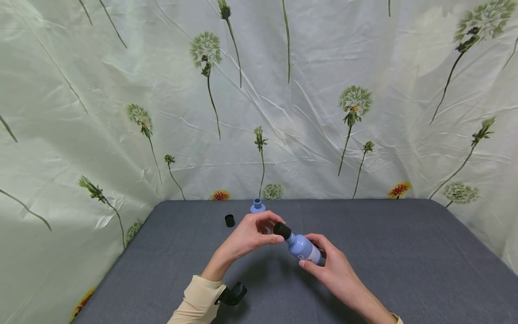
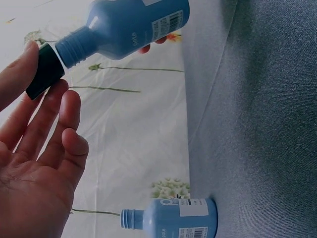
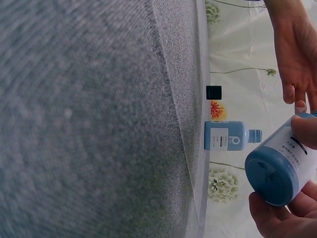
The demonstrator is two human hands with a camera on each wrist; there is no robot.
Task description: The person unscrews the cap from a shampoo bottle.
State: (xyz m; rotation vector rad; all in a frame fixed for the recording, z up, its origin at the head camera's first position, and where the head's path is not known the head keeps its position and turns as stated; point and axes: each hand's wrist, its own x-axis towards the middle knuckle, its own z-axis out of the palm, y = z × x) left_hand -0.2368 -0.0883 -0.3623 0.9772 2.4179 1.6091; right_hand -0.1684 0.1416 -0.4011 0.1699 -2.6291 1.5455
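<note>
Tilted over the table is a blue bottle (image 1: 302,248) with a white label, which my right hand (image 1: 339,273) grips around its body. My left hand (image 1: 248,235) pinches a black cap (image 2: 47,72) between thumb and fingers at the mouth of that bottle. In the left wrist view the threaded neck (image 2: 77,45) shows bare, with the cap right at its end. The bottle's base (image 3: 270,178) faces the right wrist camera. Behind my left hand stands a second blue bottle (image 3: 228,136), upright and uncapped, partly hidden in the head view.
Another black cap (image 1: 229,220) stands on the grey table (image 1: 388,252), left of the standing bottle. A pale curtain (image 1: 283,112) with dandelion prints hangs behind the table's far edge. A black band (image 1: 232,294) sits at my left wrist.
</note>
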